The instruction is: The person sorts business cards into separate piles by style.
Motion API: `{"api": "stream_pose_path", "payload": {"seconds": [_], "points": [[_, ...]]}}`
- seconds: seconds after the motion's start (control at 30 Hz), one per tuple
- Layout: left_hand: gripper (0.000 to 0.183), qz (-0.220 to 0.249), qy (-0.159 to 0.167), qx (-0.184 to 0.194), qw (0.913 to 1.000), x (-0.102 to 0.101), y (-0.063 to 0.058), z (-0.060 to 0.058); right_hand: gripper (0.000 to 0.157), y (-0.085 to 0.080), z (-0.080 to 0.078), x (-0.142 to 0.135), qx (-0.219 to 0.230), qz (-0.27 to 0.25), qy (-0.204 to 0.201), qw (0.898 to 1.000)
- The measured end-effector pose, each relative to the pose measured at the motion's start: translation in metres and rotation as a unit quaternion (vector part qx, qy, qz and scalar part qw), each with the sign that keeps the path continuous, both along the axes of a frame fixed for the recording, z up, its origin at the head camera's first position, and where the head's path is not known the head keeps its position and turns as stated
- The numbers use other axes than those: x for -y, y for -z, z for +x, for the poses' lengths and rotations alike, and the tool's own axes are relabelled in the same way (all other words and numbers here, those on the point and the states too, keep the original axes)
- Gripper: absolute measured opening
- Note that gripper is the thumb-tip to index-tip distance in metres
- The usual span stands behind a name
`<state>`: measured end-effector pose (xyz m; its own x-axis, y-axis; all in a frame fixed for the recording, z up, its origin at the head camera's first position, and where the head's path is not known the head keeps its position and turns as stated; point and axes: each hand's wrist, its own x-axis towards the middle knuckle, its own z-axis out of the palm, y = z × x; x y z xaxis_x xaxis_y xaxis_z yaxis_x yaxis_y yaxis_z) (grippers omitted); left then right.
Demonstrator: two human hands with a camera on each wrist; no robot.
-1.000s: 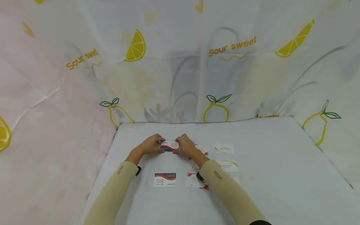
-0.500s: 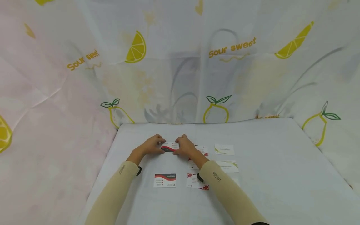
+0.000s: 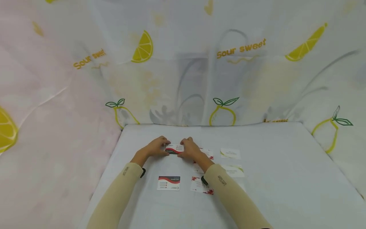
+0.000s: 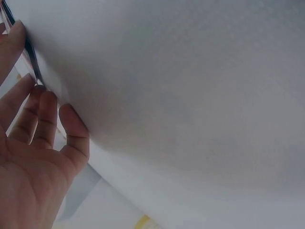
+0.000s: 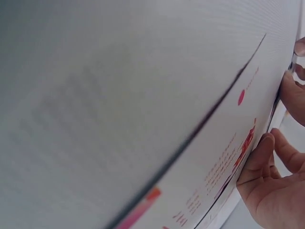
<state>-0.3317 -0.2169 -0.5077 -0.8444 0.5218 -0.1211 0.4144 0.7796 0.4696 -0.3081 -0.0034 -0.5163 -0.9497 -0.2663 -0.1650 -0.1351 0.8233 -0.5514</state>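
A business card point(image 3: 174, 149), white with a red and black wave, lies between the two hands toward the back of the table. At its left end the left hand point(image 3: 157, 147) pinches it, thumb at the near edge and fingers at the far edge. The right hand point(image 3: 190, 149) grips the other end the same way. In the left wrist view the left hand point(image 4: 43, 157) has its fingertips right at the table surface, beside the card's dark edge point(image 4: 32, 56). The right wrist view has the right hand point(image 5: 274, 186) low beside a red-flowered card point(image 5: 224, 164).
A matching red-and-black card point(image 3: 168, 183) lies nearer the front. Red-flowered cards point(image 3: 200, 187) form a column partly hidden under the right forearm. Further right lie white cards with green lines point(image 3: 230, 153). Lemon-printed cloth point(image 3: 188, 79) hangs behind the table point(image 3: 286, 165).
The head view has shifted slightly, so the scene sits a little further right. Both hands stay on the same card, with hardly any movement.
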Motion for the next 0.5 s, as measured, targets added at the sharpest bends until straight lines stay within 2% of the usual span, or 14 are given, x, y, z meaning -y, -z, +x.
{"api": "stream_pose_path", "payload": {"seconds": [0.17, 0.37, 0.5], "points": [[0.053, 0.003, -0.008, 0.002, 1.0, 0.0007, -0.004, -0.0026, 0.06, -0.0055, -0.0039, -0.0001, 0.005, -0.008, -0.002, 1.0], [0.052, 0.005, -0.021, 0.017, 0.9996, -0.0002, -0.0003, -0.0008, 0.061, -0.0047, -0.0015, -0.0015, 0.012, -0.012, -0.007, 1.0], [0.053, 0.001, -0.012, 0.016, 0.9998, -0.0007, -0.0023, 0.0006, 0.06, -0.0053, 0.0007, -0.002, 0.023, -0.014, -0.005, 1.0]]}}
